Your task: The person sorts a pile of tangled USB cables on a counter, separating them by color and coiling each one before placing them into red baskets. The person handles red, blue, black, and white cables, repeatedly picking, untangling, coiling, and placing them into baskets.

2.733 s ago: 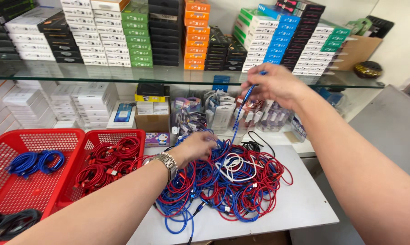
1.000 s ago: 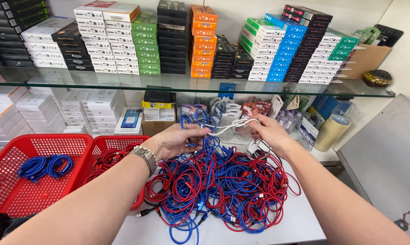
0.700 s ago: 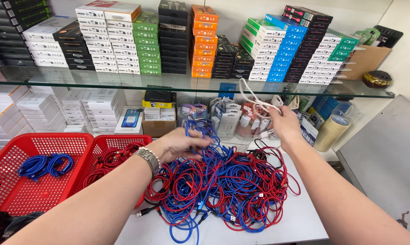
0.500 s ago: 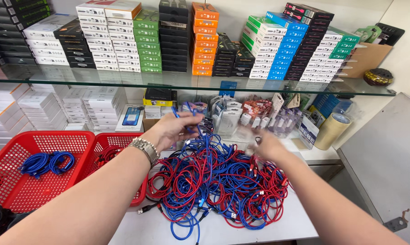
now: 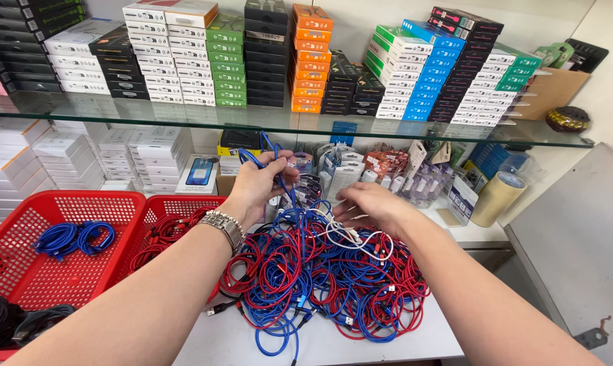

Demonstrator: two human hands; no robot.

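Sorting a tangled heap of cables: left hand lifts one blue lead, right hand works the pile.

Left hand, at 12 o'clock of the cable pile, is clenched on a blue cable held up above the heap, its tail running down into the tangle. Right hand, at 1 o'clock of the pile, fingers loosely spread, touching a white cable; no firm grasp visible. Blue cables already lie in the left red basket, red ones in the second red basket, both at 9 o'clock. Judged step: freeing the blue lead. Next move calls for holding the heap down while pulling clear, then the blue basket.
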